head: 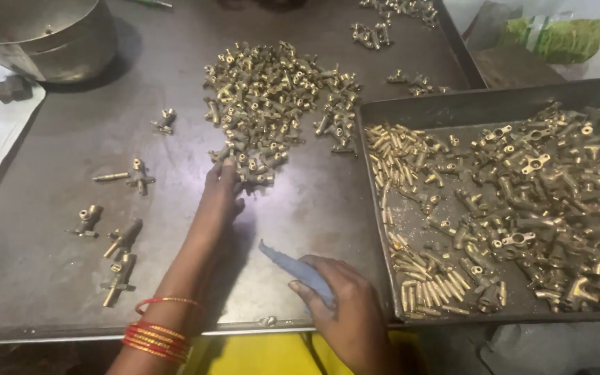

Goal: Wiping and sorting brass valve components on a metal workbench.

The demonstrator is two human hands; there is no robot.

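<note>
Brass fittings (pixel 272 104) were heaped on the dark tabletop (pixel 71 132), and the pile's near edge was touched by the left hand (pixel 218 198), its fingers (pixel 227 169) loosely extended. A blue-grey strip (pixel 298 269) was gripped by the right hand (pixel 345 305), beside a metal tray (pixel 383 278) of brass parts.

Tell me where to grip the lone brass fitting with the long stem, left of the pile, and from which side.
Take the fitting by its long stem, which lies flat and points left, clear of the thicker cross-shaped body. Come from above with the left hand, the nearer one, pinching across the stem. The right hand holds a blue cloth.
</note>
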